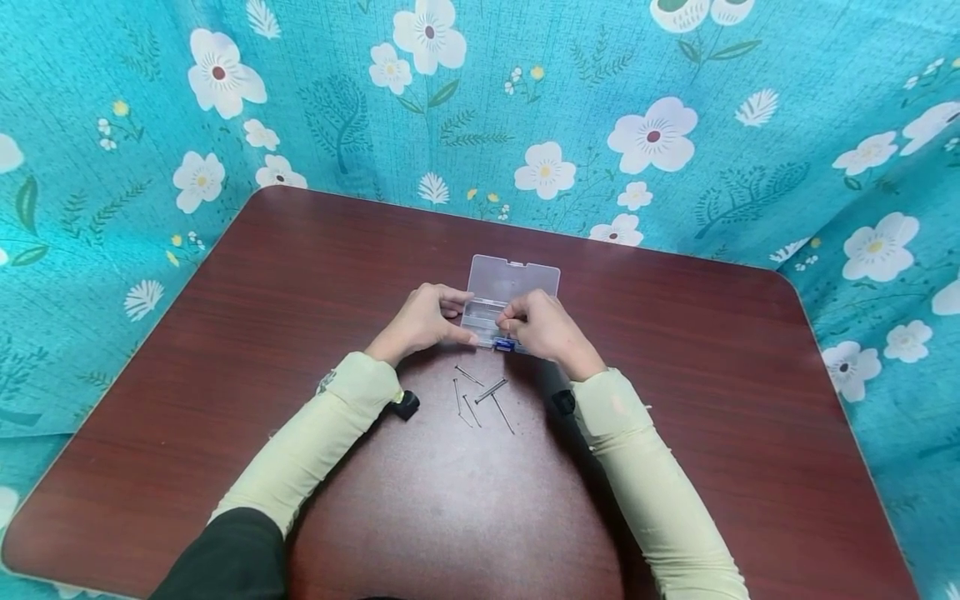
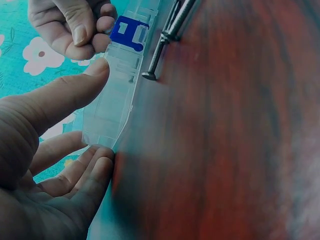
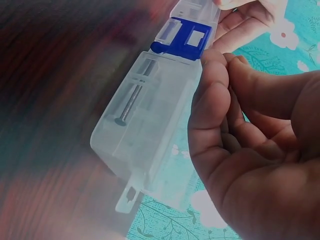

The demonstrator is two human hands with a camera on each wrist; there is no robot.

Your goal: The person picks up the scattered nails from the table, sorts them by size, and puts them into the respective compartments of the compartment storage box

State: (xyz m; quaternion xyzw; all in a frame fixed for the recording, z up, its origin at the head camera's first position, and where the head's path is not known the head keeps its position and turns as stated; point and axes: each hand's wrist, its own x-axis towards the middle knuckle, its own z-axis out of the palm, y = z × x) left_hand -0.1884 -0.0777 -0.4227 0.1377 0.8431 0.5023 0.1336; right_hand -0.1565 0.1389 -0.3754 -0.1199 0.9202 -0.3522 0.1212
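Reddish-brown wood-grain tabletop (image 1: pixel 697 375); at centre-frame, left hand (image 1: pixel 426 320) grips a clear hinged-lid box (image 1: pixel 486 313); right hand (image 1: pixel 546 327) curls above (cannot tell whether holding anything). Slack left fingers could let it tip, spilling the nail (image 3: pixel 131 102).

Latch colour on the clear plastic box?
Dark blue; the latch shows best in the right wrist view.

Floral cloth (image 1: pixel 487 92) behind brown table (image 1: pixel 720 375)
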